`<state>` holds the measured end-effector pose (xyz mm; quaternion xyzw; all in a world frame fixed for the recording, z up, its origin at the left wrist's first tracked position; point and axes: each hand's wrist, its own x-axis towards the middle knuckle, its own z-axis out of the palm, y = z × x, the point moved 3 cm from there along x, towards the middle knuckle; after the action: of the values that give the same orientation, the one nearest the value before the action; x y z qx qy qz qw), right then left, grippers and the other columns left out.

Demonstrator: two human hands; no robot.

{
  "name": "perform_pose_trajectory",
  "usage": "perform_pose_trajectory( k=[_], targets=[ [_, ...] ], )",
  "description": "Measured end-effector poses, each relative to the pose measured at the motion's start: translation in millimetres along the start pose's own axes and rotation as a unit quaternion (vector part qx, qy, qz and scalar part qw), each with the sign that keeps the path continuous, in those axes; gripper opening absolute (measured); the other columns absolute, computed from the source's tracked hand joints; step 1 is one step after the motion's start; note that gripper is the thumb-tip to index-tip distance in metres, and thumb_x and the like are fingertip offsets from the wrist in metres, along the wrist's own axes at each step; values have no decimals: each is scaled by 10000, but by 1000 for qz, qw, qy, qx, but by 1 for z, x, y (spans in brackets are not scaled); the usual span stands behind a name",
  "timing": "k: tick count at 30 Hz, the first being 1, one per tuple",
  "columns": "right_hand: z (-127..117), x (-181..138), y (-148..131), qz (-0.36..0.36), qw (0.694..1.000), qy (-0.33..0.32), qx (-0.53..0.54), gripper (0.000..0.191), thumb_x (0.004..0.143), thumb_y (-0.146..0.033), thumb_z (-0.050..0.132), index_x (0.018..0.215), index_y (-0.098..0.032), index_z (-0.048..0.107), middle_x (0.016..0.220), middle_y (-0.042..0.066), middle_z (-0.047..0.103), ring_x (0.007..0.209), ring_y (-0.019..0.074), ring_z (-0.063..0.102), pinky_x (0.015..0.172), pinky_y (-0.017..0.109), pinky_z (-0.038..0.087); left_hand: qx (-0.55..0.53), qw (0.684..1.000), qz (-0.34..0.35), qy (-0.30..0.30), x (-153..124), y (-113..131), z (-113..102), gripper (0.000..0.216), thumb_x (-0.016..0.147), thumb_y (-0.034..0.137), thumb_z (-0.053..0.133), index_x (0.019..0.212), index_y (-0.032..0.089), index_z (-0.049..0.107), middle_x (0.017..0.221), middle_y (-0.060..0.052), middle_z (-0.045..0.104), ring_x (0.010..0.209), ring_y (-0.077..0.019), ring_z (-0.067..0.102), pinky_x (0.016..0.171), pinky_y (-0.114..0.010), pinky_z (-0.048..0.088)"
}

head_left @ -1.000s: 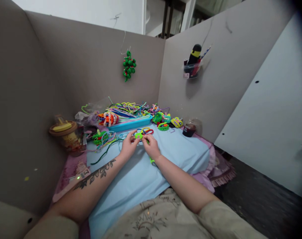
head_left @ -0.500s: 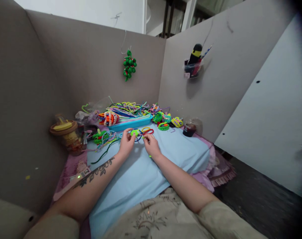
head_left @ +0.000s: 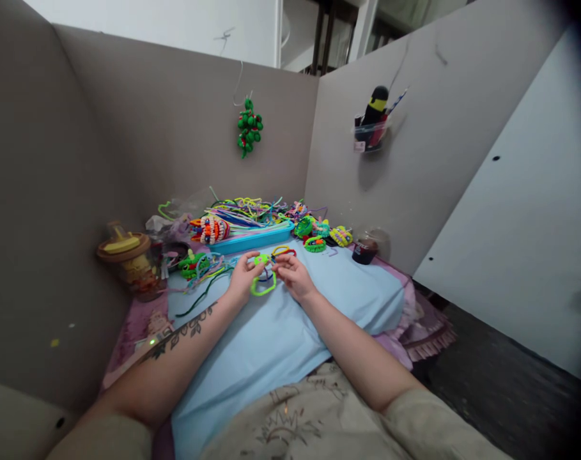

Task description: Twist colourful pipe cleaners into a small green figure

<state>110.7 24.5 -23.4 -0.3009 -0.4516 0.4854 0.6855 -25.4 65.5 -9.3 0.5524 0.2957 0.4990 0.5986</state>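
Observation:
My left hand (head_left: pixel 245 276) pinches a small lime-green pipe-cleaner piece (head_left: pixel 260 259) between thumb and fingers, just over the blue cloth. From it a lime-green pipe cleaner (head_left: pixel 263 294) hangs in a loop below the hands. My right hand (head_left: pixel 294 276) is close on the right side, thumb and fingertips closed at the strand; its exact grip is partly hidden. Red and yellow pipe cleaners (head_left: pixel 287 250) extend behind the right fingers, with a dark blue strand near the piece. A dark green strand (head_left: pixel 204 294) lies to the left of my left hand.
A blue tray (head_left: pixel 254 239) heaped with pipe cleaners stands behind my hands. Finished woven pieces (head_left: pixel 314 244) sit to its right and a green one (head_left: pixel 193 263) to the left. A lidded cup (head_left: pixel 131 265) and a dark tub (head_left: pixel 364 251) flank the cloth (head_left: pixel 338 300). Partition walls enclose the table.
The lime-green strand now forms a loop hanging beneath the piece. My right hand has turned and moved slightly closer to the left, its fingers more extended.

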Motion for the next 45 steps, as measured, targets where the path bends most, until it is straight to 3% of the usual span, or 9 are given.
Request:
perform_pose_trajectory(
  k=[3,7,14,20,25,31,41,45],
  targets=[
    [4,-1,0,-60,994,-21,-87,272,628,-198,647,896,-216,612,877,17,645,783,143,593,730,280,464,1,1000,-6,22,-1,0,-1,489,590,330,723,1005,179,513,665,17,617,543,-81,532,526,-192,386],
    [6,-2,-1,-136,966,0,-219,198,692,-187,541,866,-208,635,991,41,610,900,165,578,813,324,462,-18,999,-22,47,0,-2,-3,508,562,339,739,991,173,523,644,18,615,511,-80,529,500,-192,384],
    [9,-8,-3,-153,936,-6,-318,187,702,-216,589,881,-205,643,928,45,617,826,161,573,728,288,471,-33,998,-31,41,-2,-1,0,504,561,336,741,983,169,523,670,6,630,543,-92,551,522,-203,398],
    [3,-6,-3,-148,945,39,-288,169,741,-292,586,870,-189,625,822,27,632,763,158,575,718,287,458,-11,999,-33,23,-5,2,3,470,570,329,735,960,176,520,615,39,593,516,-79,520,515,-193,375],
    [1,-6,-13,-166,933,84,-308,133,731,-315,604,762,-193,647,821,38,598,801,169,554,708,289,448,8,1000,-22,2,-5,4,4,454,568,324,736,940,171,524,597,36,589,510,-82,518,509,-193,359],
    [-4,-5,-16,-169,939,97,-283,131,731,-327,606,714,-201,639,815,31,591,779,164,551,696,292,443,9,999,-23,-43,-8,8,10,443,547,312,748,895,169,514,624,21,621,533,-89,534,552,-208,376],
    [-8,1,0,-87,974,108,-181,222,699,-401,609,727,-186,562,637,-14,575,594,124,524,580,249,423,32,995,-10,-99,-11,10,15,441,583,326,736,918,167,496,616,31,598,526,-82,515,529,-195,342],
    [-9,3,2,-55,977,127,-160,256,686,-423,615,727,-180,546,608,-13,574,529,112,500,512,231,396,57,994,7,-88,-10,8,16,398,614,342,709,917,167,520,641,22,597,568,-98,537,548,-206,366]
  ],
)
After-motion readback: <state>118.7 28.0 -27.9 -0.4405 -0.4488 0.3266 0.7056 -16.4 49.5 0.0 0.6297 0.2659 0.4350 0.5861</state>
